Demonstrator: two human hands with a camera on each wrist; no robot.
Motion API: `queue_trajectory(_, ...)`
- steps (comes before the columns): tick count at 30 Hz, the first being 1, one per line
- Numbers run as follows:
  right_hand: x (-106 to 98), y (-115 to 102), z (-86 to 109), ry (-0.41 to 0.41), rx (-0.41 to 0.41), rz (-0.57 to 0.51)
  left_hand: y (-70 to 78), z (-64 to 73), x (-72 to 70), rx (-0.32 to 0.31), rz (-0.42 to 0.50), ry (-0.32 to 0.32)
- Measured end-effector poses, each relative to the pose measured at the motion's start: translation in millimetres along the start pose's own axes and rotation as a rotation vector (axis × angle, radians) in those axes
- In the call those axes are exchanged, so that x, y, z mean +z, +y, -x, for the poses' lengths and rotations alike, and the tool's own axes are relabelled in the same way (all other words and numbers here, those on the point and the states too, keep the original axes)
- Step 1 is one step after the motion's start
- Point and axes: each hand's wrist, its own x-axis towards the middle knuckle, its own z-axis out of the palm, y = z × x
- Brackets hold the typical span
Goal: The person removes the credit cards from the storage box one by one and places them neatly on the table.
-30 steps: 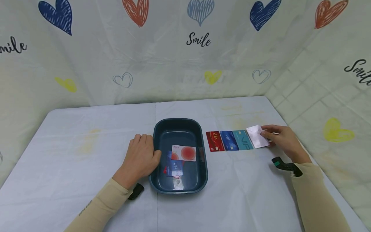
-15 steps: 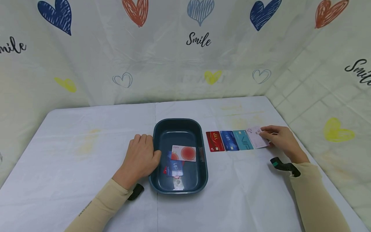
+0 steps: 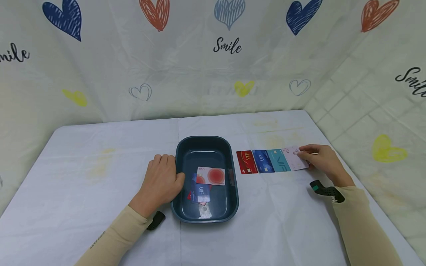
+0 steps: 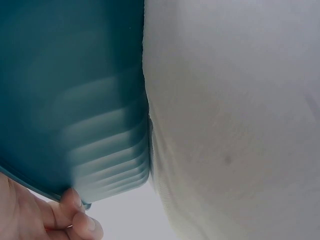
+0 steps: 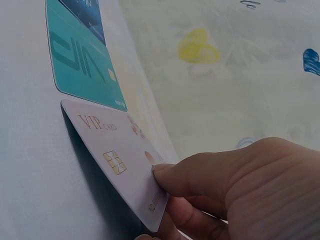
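My left hand grips the left rim of a dark teal plastic tray; in the left wrist view its fingertips curl at the rim. Inside the tray, a white card with red circles overlaps a blue VIP card, with red edges of mostly hidden cards beneath. With thumb and fingers, my right hand pinches a pale pink VIP card by its right edge. That card is tilted, its near long edge raised off the tablecloth in the right wrist view, beside a teal card.
Left of the teal card, a blue card and a red VIP card lie in the same row, right of the tray. A white cloth covers the table. A curtain printed with hearts hangs behind it.
The pink card has tipped slightly, so its glare is gone and its print shows. My right hand has shifted very slightly left. My left hand and the tray stay in place.
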Motion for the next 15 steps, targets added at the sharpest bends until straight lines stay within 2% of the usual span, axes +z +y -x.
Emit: queue_trajectory(15,-2.1,0.9,0.1,-0.032,0.017,0.027,0.7,0.1,-1.5,-0.001,-0.001,-0.005)
